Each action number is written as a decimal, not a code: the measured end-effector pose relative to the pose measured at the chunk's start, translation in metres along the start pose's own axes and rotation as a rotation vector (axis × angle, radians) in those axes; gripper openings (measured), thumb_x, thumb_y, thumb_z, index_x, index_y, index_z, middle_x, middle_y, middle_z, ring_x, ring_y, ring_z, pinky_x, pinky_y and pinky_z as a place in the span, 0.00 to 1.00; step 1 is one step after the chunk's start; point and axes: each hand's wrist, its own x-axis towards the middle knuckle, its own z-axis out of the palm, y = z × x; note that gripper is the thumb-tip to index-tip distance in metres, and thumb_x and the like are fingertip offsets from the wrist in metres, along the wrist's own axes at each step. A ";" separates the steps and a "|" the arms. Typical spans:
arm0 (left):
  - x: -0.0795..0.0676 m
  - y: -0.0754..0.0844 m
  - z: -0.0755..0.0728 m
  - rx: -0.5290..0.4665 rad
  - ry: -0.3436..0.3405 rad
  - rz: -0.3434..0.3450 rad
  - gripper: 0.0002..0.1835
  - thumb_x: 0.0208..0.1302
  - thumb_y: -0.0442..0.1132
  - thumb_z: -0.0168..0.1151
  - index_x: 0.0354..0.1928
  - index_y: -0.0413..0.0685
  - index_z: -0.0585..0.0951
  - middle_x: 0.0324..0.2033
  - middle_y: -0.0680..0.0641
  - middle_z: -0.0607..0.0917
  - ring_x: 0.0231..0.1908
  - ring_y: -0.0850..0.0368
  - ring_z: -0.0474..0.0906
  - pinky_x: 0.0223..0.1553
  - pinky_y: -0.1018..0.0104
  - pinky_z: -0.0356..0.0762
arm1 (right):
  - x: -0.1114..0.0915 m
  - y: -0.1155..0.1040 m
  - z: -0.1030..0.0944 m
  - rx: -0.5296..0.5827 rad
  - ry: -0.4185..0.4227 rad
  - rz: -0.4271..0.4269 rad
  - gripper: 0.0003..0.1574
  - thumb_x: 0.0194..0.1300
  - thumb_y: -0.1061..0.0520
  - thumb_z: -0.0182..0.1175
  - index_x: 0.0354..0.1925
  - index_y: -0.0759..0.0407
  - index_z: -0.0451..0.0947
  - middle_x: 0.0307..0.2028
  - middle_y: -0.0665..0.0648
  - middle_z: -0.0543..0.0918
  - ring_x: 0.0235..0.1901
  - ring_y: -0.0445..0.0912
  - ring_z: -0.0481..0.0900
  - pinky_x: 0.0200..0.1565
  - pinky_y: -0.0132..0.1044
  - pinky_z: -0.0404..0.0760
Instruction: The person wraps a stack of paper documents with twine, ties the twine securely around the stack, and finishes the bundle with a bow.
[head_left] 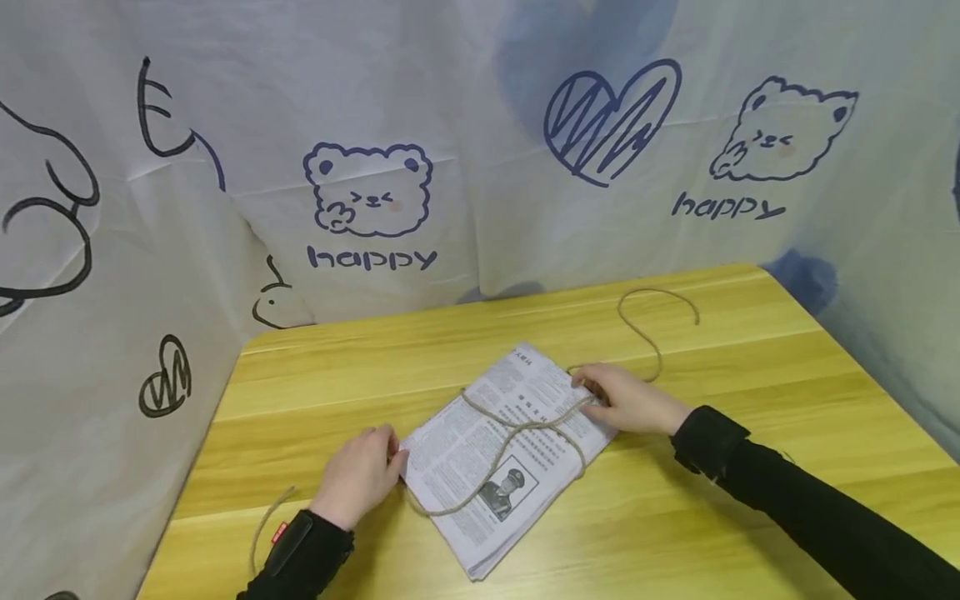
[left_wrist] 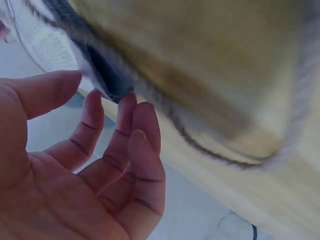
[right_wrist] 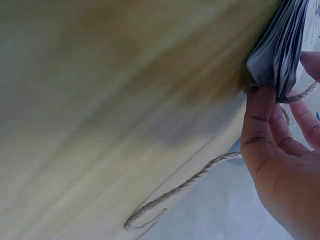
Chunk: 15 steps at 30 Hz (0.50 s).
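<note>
A stack of folded newspapers (head_left: 450, 462) lies at a slant on the table, a printed portrait on its top sheet. Twine (head_left: 534, 426) runs around it and crosses over the top face. My left hand (head_left: 358, 475) grips the stack's left corner; in the left wrist view, its thumb is by the top sheet and its fingertips at the layered edge. At the right corner, my right hand (head_left: 637, 402) holds the stack between thumb and fingers, close to where the twine passes over the edge. The layered pages (right_wrist: 287, 47) show in the right wrist view.
One loose twine end (head_left: 652, 337) curves across the table (head_left: 787, 358) behind my right hand. Another twine end (head_left: 262, 525) lies beside my left sleeve. A white cloth (head_left: 480, 200) with drawn bears and hearts hangs behind the table and along its sides.
</note>
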 end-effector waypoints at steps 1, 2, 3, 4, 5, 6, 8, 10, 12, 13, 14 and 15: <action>0.004 0.000 0.000 0.000 0.002 0.011 0.09 0.60 0.40 0.64 0.27 0.46 0.75 0.20 0.51 0.72 0.19 0.58 0.67 0.18 0.66 0.65 | -0.003 0.000 0.000 -0.009 -0.001 0.002 0.16 0.60 0.61 0.63 0.47 0.58 0.73 0.31 0.51 0.74 0.27 0.43 0.69 0.31 0.36 0.71; 0.009 0.000 -0.001 -0.001 0.005 0.020 0.08 0.60 0.39 0.63 0.28 0.46 0.75 0.20 0.51 0.73 0.20 0.58 0.68 0.19 0.65 0.66 | -0.007 -0.001 0.000 -0.018 -0.003 0.003 0.15 0.60 0.60 0.63 0.45 0.57 0.74 0.29 0.50 0.74 0.27 0.42 0.69 0.30 0.35 0.70; 0.014 0.000 -0.002 0.000 0.011 0.033 0.07 0.60 0.39 0.63 0.29 0.45 0.75 0.21 0.50 0.73 0.20 0.58 0.68 0.20 0.65 0.67 | -0.011 -0.002 -0.001 -0.027 -0.007 0.004 0.13 0.60 0.60 0.63 0.44 0.56 0.74 0.29 0.49 0.73 0.27 0.42 0.69 0.30 0.34 0.71; 0.019 0.000 -0.002 -0.002 0.017 0.045 0.07 0.60 0.38 0.63 0.30 0.44 0.76 0.21 0.50 0.74 0.21 0.57 0.69 0.21 0.64 0.69 | -0.015 -0.004 -0.001 -0.035 -0.017 0.009 0.12 0.61 0.59 0.63 0.43 0.54 0.73 0.28 0.48 0.73 0.27 0.41 0.69 0.30 0.34 0.71; 0.024 0.001 -0.003 -0.005 0.021 0.052 0.06 0.60 0.38 0.62 0.31 0.42 0.77 0.22 0.49 0.74 0.22 0.57 0.69 0.22 0.63 0.70 | -0.018 -0.005 -0.001 -0.040 -0.030 0.010 0.11 0.61 0.58 0.63 0.42 0.53 0.73 0.28 0.47 0.73 0.26 0.40 0.69 0.29 0.33 0.71; 0.029 0.001 -0.003 -0.013 0.022 0.059 0.06 0.61 0.37 0.62 0.33 0.41 0.77 0.23 0.48 0.75 0.23 0.56 0.70 0.24 0.62 0.71 | -0.022 -0.007 -0.002 -0.044 -0.045 0.007 0.10 0.61 0.57 0.63 0.41 0.52 0.73 0.27 0.46 0.73 0.26 0.40 0.69 0.29 0.33 0.72; 0.039 0.002 -0.004 -0.032 0.013 0.070 0.08 0.62 0.37 0.60 0.39 0.38 0.78 0.27 0.46 0.78 0.25 0.54 0.72 0.28 0.60 0.74 | -0.029 -0.011 -0.003 -0.030 -0.081 0.001 0.09 0.62 0.56 0.63 0.40 0.50 0.73 0.26 0.45 0.73 0.25 0.39 0.70 0.28 0.32 0.73; 0.046 0.004 -0.003 -0.040 0.012 0.080 0.12 0.64 0.38 0.58 0.44 0.37 0.78 0.35 0.42 0.80 0.32 0.50 0.76 0.36 0.56 0.76 | -0.035 -0.014 -0.004 -0.005 -0.120 -0.011 0.07 0.63 0.55 0.62 0.39 0.48 0.74 0.24 0.43 0.74 0.24 0.37 0.70 0.27 0.30 0.72; 0.049 0.008 -0.002 -0.028 0.022 0.095 0.14 0.66 0.40 0.57 0.47 0.38 0.78 0.44 0.39 0.80 0.41 0.44 0.77 0.44 0.51 0.76 | -0.038 -0.016 -0.006 0.021 -0.149 -0.031 0.06 0.63 0.54 0.62 0.38 0.46 0.74 0.22 0.43 0.73 0.22 0.36 0.69 0.26 0.29 0.70; 0.049 0.012 -0.001 -0.021 0.030 0.108 0.14 0.67 0.42 0.56 0.48 0.39 0.78 0.47 0.39 0.79 0.45 0.42 0.76 0.47 0.50 0.75 | -0.039 -0.017 -0.007 0.034 -0.160 -0.038 0.05 0.64 0.53 0.62 0.37 0.46 0.74 0.21 0.42 0.72 0.21 0.35 0.68 0.25 0.28 0.69; 0.049 0.016 0.000 -0.013 0.040 0.132 0.14 0.67 0.43 0.56 0.47 0.41 0.79 0.48 0.39 0.79 0.48 0.40 0.75 0.49 0.48 0.73 | -0.040 -0.018 -0.007 0.047 -0.169 -0.046 0.04 0.64 0.52 0.61 0.36 0.45 0.75 0.20 0.42 0.71 0.20 0.35 0.66 0.25 0.27 0.67; 0.047 0.020 0.001 -0.003 0.047 0.168 0.14 0.67 0.45 0.56 0.45 0.42 0.79 0.48 0.40 0.78 0.49 0.40 0.74 0.51 0.48 0.73 | -0.040 -0.018 -0.008 0.058 -0.173 -0.054 0.03 0.65 0.52 0.61 0.35 0.45 0.75 0.19 0.41 0.69 0.19 0.34 0.65 0.25 0.27 0.65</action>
